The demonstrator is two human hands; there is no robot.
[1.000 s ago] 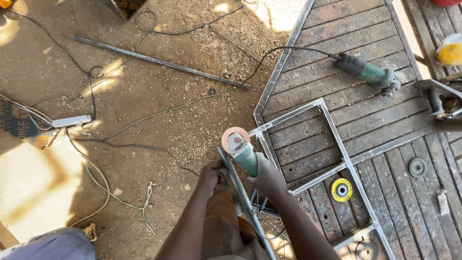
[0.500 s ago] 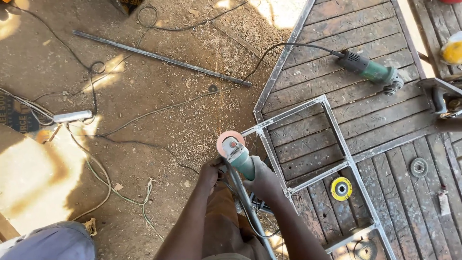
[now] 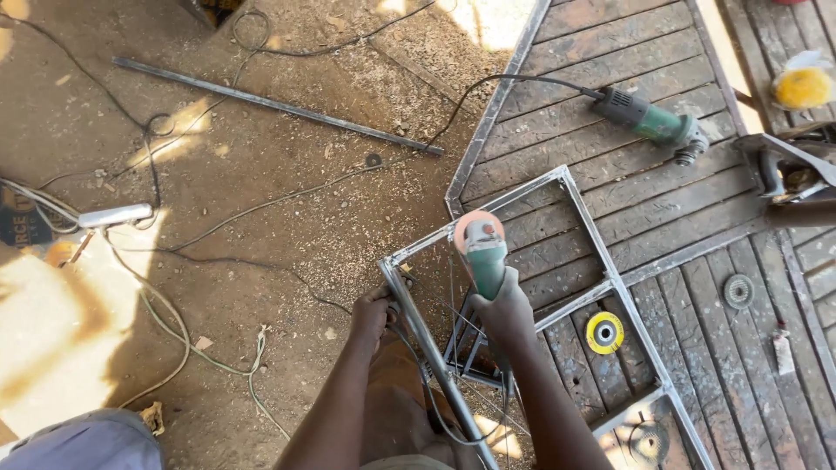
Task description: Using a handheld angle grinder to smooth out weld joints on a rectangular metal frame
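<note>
Right hand (image 3: 509,309) has a closed grip on the green angle grinder (image 3: 482,248), disc at the steel frame (image 3: 601,261) corner on the floor. Left hand (image 3: 373,312) clamps the frame bar (good, hold it steady, disc angle shallow).

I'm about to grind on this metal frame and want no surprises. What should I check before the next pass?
1. Right hand grips the green angle grinder: ok.
2. Left hand steadies the frame: ok.
3. Gloves on hands: not ok, both bare.
4. Cable clear of the disc: cannot tell.
5. Loose yellow disc away from the grinder: ok.
6. Second grinder lying aside: ok.
</note>
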